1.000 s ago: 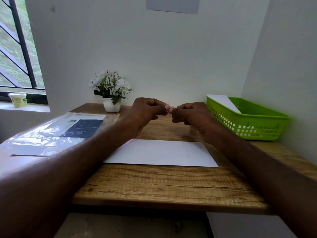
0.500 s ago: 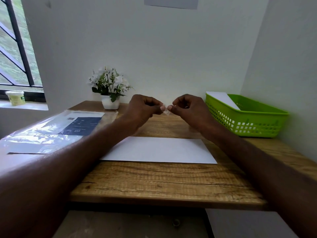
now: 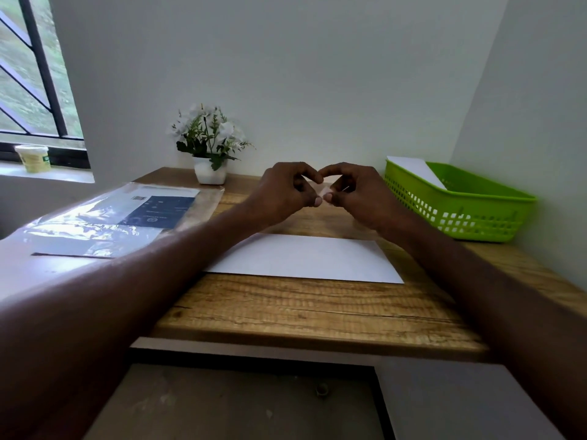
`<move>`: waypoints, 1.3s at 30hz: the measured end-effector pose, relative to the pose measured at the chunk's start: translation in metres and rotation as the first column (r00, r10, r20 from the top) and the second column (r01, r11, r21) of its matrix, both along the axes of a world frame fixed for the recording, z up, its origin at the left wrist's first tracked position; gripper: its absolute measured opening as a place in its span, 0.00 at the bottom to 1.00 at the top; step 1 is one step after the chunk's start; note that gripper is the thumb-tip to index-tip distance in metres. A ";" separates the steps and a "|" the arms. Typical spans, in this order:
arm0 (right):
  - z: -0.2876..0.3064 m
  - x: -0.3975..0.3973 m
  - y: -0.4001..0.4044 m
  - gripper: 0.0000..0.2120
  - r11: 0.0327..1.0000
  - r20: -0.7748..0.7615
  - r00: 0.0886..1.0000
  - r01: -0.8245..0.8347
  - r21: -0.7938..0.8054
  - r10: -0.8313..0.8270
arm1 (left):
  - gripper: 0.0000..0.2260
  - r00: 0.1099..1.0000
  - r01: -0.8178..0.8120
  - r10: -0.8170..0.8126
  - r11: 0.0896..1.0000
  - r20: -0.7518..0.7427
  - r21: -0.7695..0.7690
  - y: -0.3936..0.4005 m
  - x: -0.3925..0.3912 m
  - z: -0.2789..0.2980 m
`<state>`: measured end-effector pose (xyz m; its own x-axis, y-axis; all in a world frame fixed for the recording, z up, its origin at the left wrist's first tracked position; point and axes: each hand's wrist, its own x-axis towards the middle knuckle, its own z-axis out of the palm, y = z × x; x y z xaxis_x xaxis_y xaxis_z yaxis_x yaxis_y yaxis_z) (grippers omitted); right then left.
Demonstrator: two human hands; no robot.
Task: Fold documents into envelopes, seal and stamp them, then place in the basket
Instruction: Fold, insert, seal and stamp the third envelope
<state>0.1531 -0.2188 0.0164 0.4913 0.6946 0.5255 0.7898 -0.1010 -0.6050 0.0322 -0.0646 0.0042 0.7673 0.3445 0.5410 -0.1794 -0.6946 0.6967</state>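
Note:
A white envelope [image 3: 308, 259] lies flat on the wooden desk [image 3: 311, 309], in front of me. Above its far edge my left hand [image 3: 282, 193] and my right hand [image 3: 362, 193] meet fingertip to fingertip. Both pinch a tiny pale piece, likely a stamp [image 3: 324, 191], between thumbs and forefingers; it is mostly hidden by the fingers. The green plastic basket [image 3: 489, 214] stands at the right against the wall, with a white envelope [image 3: 416, 171] leaning inside it.
A clear plastic pack with a dark blue printed sheet [image 3: 127, 214] lies at the desk's left. A potted white-flowered plant [image 3: 208, 150] stands at the back. A small tub [image 3: 33, 157] sits on the window sill. Walls close in behind and to the right.
Both hands stay together over the desk, working the small piece; they have lowered slightly, with fingers curled over it and the thumbs now underneath. The envelope has not moved.

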 end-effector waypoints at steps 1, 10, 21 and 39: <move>-0.001 0.004 0.001 0.16 0.999 0.042 0.999 0.034 -0.017 -0.033 | 0.15 1.000 -0.013 0.013 1.000 -0.007 -0.005 -0.001 0.001 0.000; 0.000 0.002 -0.007 0.05 0.981 0.221 0.959 0.190 -0.041 -0.177 | 0.10 0.985 0.130 -0.086 0.939 -0.148 0.318 -0.014 -0.009 0.004; 0.016 -0.034 -0.064 0.05 0.983 -0.187 0.966 0.184 0.021 -0.177 | 0.14 0.977 0.170 -0.103 0.904 -0.186 0.391 -0.017 -0.018 0.002; 0.029 -0.059 -0.083 0.05 0.918 -0.442 0.846 0.127 -0.375 -0.298 | 0.12 0.958 0.260 -0.144 0.798 -0.247 0.543 -0.044 -0.027 -0.006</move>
